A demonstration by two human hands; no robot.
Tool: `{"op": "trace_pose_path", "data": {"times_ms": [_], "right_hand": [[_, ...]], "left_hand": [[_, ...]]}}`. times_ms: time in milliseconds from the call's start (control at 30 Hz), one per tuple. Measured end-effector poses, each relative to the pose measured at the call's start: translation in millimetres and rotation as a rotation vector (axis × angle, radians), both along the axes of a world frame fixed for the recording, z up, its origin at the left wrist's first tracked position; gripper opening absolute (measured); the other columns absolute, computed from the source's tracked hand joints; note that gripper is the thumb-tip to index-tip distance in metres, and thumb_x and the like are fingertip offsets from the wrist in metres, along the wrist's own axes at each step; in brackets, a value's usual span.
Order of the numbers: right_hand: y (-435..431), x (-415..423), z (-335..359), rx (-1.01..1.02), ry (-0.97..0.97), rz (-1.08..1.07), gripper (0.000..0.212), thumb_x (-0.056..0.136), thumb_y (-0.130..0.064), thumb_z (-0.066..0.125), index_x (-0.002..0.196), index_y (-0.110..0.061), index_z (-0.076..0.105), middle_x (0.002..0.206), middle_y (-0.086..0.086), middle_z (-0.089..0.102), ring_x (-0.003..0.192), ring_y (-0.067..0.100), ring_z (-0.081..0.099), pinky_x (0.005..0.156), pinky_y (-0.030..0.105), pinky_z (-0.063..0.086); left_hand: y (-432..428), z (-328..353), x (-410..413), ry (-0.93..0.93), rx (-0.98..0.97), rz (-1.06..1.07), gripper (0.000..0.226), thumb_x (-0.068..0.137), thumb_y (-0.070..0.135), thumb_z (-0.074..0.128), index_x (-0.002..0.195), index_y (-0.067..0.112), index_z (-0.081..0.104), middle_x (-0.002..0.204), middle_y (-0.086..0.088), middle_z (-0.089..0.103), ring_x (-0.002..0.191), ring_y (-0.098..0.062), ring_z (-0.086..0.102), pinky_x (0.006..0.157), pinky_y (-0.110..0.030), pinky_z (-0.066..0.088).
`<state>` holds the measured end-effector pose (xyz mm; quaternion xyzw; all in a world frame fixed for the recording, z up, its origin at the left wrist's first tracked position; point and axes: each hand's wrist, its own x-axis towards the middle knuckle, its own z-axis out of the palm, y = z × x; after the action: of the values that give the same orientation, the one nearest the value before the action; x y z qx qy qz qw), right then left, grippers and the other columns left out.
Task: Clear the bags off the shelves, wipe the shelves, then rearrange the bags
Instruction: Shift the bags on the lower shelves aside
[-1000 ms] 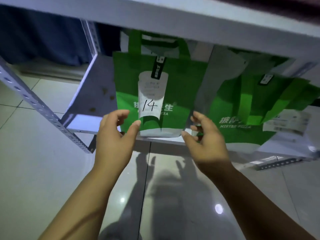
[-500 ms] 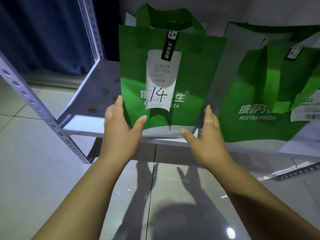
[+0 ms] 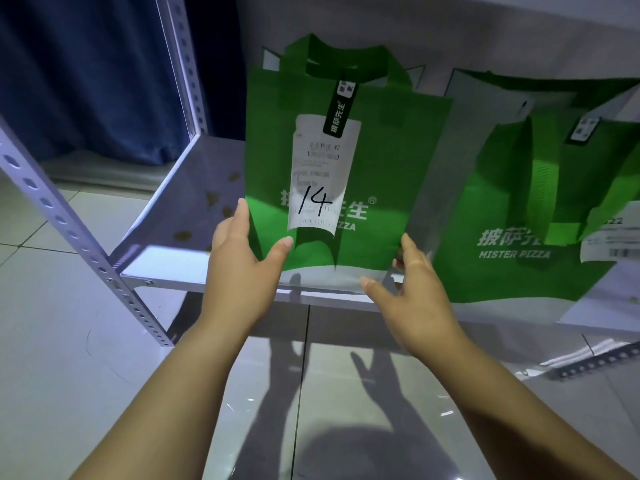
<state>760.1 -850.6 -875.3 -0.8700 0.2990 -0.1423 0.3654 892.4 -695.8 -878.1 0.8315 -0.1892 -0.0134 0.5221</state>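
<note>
Fingers: the left hand (image 3: 242, 268) lays its fingers (image 3: 242, 216) straight and close together along the left side of the bag (image 3: 374, 161), with the thumb spread across onto the front face. The right hand (image 3: 419, 299) has loosely extended fingers against the bag's grey right side near the bottom corner, thumb reaching toward the lower front edge. Neither hand curls round anything.
Why held this way: two flat palms bracket the bag low down, at its 8 and 4 o'clock. This probably keeps the soft fabric upright and square while it is slid or lifted as one piece, rather than swung by its handles.
Where the bag is: upright on the shelf (image 3: 166, 268) close to the front edge, at 12 o'clock from the hands.
Bag's look: bright green non-woven cloth with grey side panels and a grey bottom band. Two green loop handles stand up at the top, and white lettering crosses the front.
Receipt (image 3: 322, 174): a long white slip hangs down the front with "14" handwritten in black. A black tag (image 3: 341, 109) overlaps it at the top.
Second bag (image 3: 512, 202): same green design, marked MISTER PIZZA, at 3 o'clock and just beside the first.
Shelf surface: pale grey metal with brownish spots on the bare stretch at 9 o'clock — likely not yet wiped, so this bag is probably being cleared off.
Floor (image 3: 69, 375): glossy pale tiles at 6 o'clock.
</note>
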Motion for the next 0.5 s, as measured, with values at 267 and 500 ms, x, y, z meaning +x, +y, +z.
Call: {"op": "trace_pose_path", "data": {"times_ms": [267,500], "right_hand": [[1,-10,7,0.014,-0.123,-0.05,0.069,0.084,-0.028,0.066,0.143,-0.018,0.031,0.14,-0.002,0.039,0.12,0.011,0.046,0.101,0.035,0.043],[-4,-45,28,0.036,-0.432,-0.019,0.029,0.083,-0.012,0.066,0.103,-0.031,0.056,0.102,-0.007,0.058,0.09,0.002,0.059,0.072,0.014,0.049]], "left_hand": [[6,11,-11,-0.056,0.035,0.073,0.066,0.083,0.034,0.064,0.141,0.022,0.035,0.136,-0.006,0.038,0.121,-0.02,0.043,0.103,-0.036,0.038],[1,40,-44,-0.226,-0.029,0.126,0.038,0.082,0.031,0.065,0.118,0.025,0.052,0.116,0.003,0.043,0.113,-0.024,0.047,0.093,-0.047,0.045]]}}
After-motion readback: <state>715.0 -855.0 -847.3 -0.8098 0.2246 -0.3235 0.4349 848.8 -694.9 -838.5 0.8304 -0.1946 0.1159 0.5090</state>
